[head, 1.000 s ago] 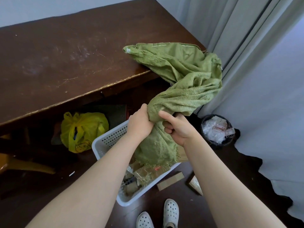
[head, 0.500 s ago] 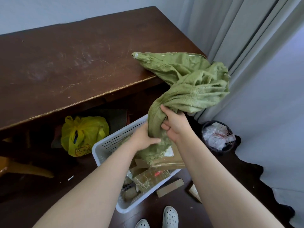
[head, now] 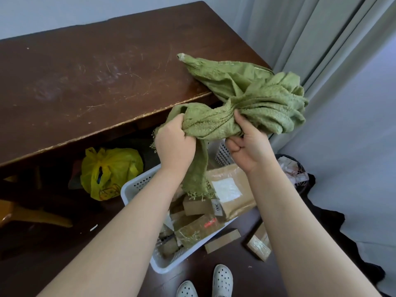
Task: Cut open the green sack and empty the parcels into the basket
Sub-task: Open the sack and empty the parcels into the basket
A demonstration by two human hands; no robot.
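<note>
Left hand (head: 174, 144) | right hand (head: 248, 144) | both gripping bunched green sack (head: 252, 99) above basket (head: 137, 185)

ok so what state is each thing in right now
green sack, bunched, limp, far end on the table
left hand, gripping the sack
right hand, gripping the sack
basket, on the floor, part full of parcels
parcels, most in basket, two on floor beside it

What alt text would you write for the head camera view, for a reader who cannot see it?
A person's left hand and right hand grip a bunched green sack above a white basket of brown parcels on the floor. The sack's far end rests on a dark wooden table, and a yellow bag sits underneath it.
</note>
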